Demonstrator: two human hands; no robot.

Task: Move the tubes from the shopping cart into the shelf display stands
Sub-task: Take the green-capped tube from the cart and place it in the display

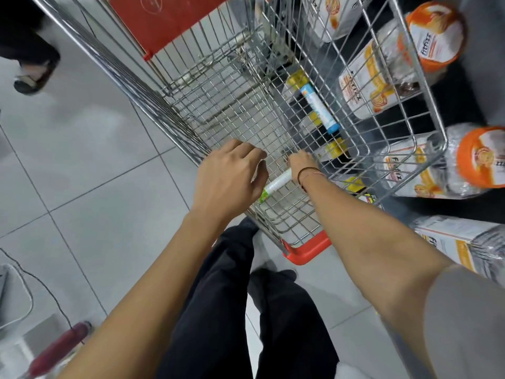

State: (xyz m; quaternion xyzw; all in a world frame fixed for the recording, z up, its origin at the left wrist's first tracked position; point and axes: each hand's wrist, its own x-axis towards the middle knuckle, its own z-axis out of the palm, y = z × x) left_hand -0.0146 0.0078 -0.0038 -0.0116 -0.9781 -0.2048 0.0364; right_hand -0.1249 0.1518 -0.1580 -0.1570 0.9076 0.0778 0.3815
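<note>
A wire shopping cart (218,105) stands in front of me. Low in its near end a white tube with a green end (276,184) lies between my hands. My right hand (302,163) reaches down and closes on its white end. Curled over the green end is my left hand (229,176); whether it grips the tube is hidden. Farther in, by the right wall, lies a blue-and-white tube (318,108). Yellow-capped tubes (335,149) show beside and beyond it. No display stand is in view.
Clear packs with orange lids (434,36) fill the dark shelf to the right of the cart. The cart has a red flap (164,20) and a red corner bumper (306,250). Another person's foot (31,77) is at top left. A cable and red handle (58,348) lie bottom left.
</note>
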